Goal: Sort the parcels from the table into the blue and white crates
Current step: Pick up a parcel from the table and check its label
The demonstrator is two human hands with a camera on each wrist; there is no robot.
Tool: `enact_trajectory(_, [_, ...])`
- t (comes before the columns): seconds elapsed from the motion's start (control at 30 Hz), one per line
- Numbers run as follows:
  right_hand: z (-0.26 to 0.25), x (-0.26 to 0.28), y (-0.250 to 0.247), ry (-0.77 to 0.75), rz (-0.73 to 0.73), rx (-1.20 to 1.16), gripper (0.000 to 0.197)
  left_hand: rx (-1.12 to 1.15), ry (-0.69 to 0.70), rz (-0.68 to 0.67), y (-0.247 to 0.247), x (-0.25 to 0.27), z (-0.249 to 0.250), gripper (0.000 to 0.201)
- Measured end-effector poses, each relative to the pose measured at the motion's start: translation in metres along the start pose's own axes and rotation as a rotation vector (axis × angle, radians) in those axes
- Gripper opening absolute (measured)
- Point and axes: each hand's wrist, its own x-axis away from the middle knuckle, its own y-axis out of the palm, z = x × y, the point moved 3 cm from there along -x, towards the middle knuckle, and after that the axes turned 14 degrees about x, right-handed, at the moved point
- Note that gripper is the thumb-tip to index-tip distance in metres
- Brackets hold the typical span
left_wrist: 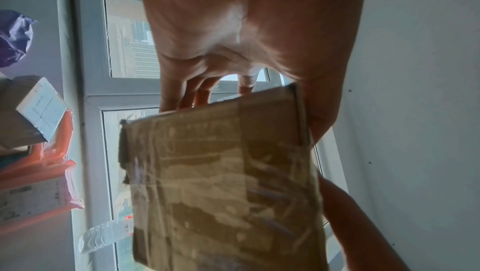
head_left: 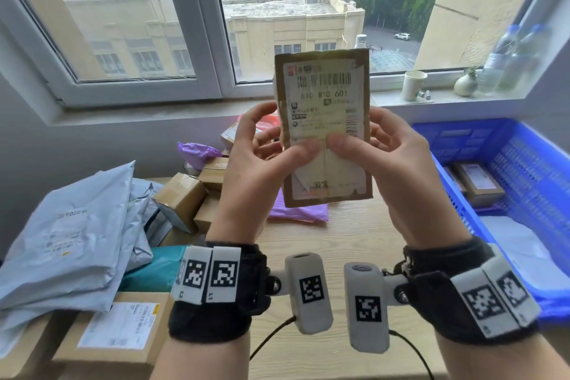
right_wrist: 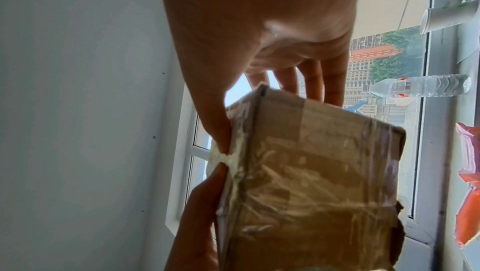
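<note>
A pale wooden table stands under a wide white-framed window that looks out on beige buildings and trees. At the left of the table lie grey plastic mailer bags over a flat cardboard box with a white label, then small brown cartons, a purple bag and a lilac mailer. On the sill at the right stand a white paper cup, a small round vase and 2 clear water bottles. The blue plastic crate at the right edge holds a brown box and a white bag; its far side is cut off. The white crate is out of view. The print on the label is too blurred to read fully. The left hand and the right hand hold a flat brown cardboard parcel with a white shipping label upright above the table, thumbs pressed on its front, fingers curled behind its side edges.
</note>
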Motion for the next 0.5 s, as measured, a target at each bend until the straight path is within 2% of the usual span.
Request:
enact_trajectory(0.23, [-0.0022, 0.0041, -0.0085, -0.024, 0.036, 0.011, 0.041, -0.025, 0.026, -0.044, 0.0058, 0.001, 0.0033, 0.058])
enact_trajectory(0.5, [-0.0032, 0.0042, -0.0094, -0.037, 0.04, -0.014, 0.037, -0.034, 0.044, -0.059, 0.0075, 0.0016, 0.0066, 0.055])
